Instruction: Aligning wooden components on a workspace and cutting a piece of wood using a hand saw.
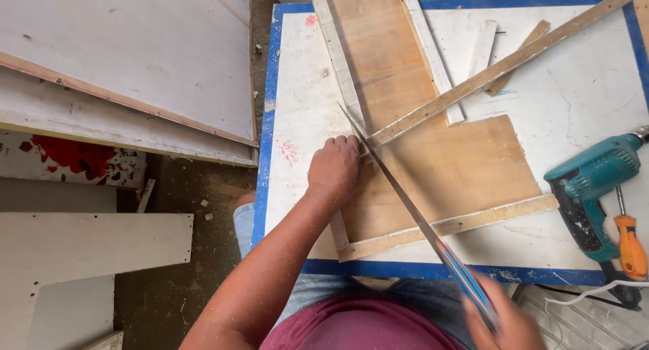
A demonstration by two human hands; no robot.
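My left hand presses palm-down on a brown plywood panel framed with pale wood strips, lying on a white table with a blue border. My right hand, blurred at the bottom edge, grips the blue handle of a handsaw. The saw blade runs diagonally up to the left, its tip next to my left fingers, where a long loose wood strip meets the panel's left frame strip.
A teal electric drill and an orange-handled screwdriver lie on the table's right side. Short wood offcuts rest near the far edge. White boards are stacked on the left, over a dusty floor.
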